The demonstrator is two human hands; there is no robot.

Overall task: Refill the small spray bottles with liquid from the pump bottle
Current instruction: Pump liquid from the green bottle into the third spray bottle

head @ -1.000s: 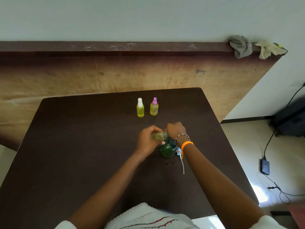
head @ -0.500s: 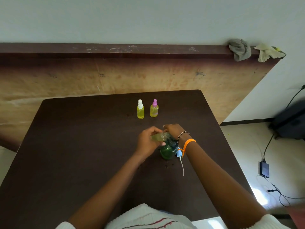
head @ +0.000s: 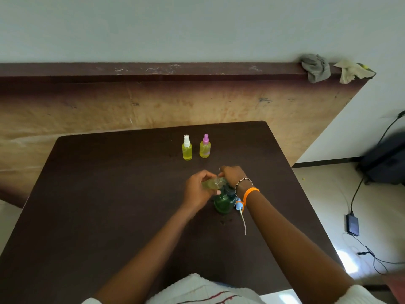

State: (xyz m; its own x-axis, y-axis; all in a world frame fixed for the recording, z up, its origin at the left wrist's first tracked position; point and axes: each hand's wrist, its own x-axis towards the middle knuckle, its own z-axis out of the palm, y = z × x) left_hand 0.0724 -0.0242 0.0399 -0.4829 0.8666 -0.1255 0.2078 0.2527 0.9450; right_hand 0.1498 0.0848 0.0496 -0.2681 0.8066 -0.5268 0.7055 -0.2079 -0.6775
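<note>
A green pump bottle (head: 223, 202) stands on the dark table (head: 109, 194). My left hand (head: 197, 189) grips a small open bottle (head: 213, 183) of pale yellow liquid, tilted on its side with its mouth toward the pump head. My right hand (head: 232, 175) sits curled on top of the pump head, hiding it. A blue spray cap with a white tube (head: 240, 208) lies just right of the pump bottle, beside my right wrist. Two capped spray bottles stand farther back: one with a white cap (head: 187, 148), one with a pink cap (head: 205, 147), both holding yellow liquid.
A brown board leans behind the table, with two crumpled rags (head: 316, 68) on the ledge at upper right. On the floor to the right lie a dark bag (head: 385, 161) and a power adapter with cables (head: 352, 224).
My right hand has shifted slightly over the pump head. The small bottle stays tilted at the spout in my left hand. The view moved a little.
</note>
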